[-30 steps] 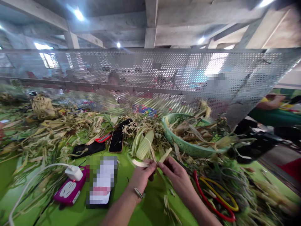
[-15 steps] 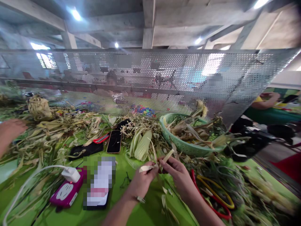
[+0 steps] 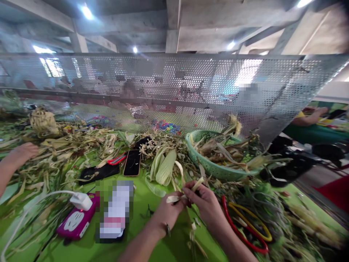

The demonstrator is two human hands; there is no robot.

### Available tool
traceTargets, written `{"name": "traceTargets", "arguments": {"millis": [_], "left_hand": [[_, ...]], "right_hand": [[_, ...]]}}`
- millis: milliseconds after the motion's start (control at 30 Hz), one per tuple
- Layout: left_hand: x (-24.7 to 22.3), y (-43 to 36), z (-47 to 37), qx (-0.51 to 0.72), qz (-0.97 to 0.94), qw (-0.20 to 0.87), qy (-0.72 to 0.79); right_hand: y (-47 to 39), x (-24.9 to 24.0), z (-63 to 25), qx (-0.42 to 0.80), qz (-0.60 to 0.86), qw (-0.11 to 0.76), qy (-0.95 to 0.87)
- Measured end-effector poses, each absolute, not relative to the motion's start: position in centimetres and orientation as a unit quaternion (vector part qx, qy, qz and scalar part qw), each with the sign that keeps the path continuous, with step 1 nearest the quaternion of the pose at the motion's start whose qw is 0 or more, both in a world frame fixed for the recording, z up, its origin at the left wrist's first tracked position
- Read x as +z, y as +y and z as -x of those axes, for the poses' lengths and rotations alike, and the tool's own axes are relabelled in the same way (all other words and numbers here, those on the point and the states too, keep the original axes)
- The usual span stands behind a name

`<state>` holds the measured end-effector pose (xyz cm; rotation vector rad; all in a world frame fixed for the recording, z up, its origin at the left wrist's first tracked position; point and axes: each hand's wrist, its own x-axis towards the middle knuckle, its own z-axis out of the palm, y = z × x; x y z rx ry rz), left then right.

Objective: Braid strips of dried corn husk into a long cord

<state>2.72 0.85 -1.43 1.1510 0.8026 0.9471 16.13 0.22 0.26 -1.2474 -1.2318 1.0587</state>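
Close together over the green tabletop point(image 3: 141, 218), my two hands pinch pale corn husk strips point(image 3: 198, 184). My left hand point(image 3: 170, 211) has closed fingers, with one strip poking out to its left and another rising above it. My right hand point(image 3: 203, 199) is closed on a strip that sticks up past its fingertips. Where the strips meet is hidden by my fingers. Just beyond my hands lies a bundle of wide green-white corn husks point(image 3: 165, 168). Loose husk scraps point(image 3: 195, 236) hang or lie below my hands.
A green plastic basket point(image 3: 209, 168) of dried husks stands at right. Red-handled cutters point(image 3: 117, 159), a dark phone point(image 3: 132, 162), a lit phone point(image 3: 114, 211) and a purple power strip point(image 3: 77, 220) lie left. Red and yellow loops point(image 3: 253, 227) lie right. Another person's hand point(image 3: 25, 151) is at far left.
My hands have shifted slightly right, still holding the strips, and the upright strip has bent over. The other person's hand at far left has moved a little right.
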Motion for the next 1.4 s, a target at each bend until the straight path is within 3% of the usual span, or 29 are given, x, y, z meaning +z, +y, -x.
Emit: {"name": "traceTargets", "arguments": {"millis": [333,667,867,1267,1400], "left_hand": [[-1.1,1.1,-3.0,0.489,-0.312,0.744,0.331],[-0.5,0.9,-2.1,0.469,-0.405,0.701,0.353],[-0.1,1.0,-1.6,0.490,-0.480,0.624,0.376],[-1.5,1.4,-2.3,0.534,-0.372,0.679,0.339],[-1.8,1.6,-2.0,0.513,-0.336,0.723,0.319]], "right_hand": [[0.5,0.0,-15.8,0.502,0.459,0.491,-0.545],[0.6,0.4,-16.1,0.445,0.489,0.452,-0.599],[0.2,0.3,-16.0,0.320,0.533,0.421,-0.660],[-0.4,1.0,-15.7,0.273,0.543,0.359,-0.708],[-0.3,0.5,-15.7,0.320,0.535,0.376,-0.685]]}}
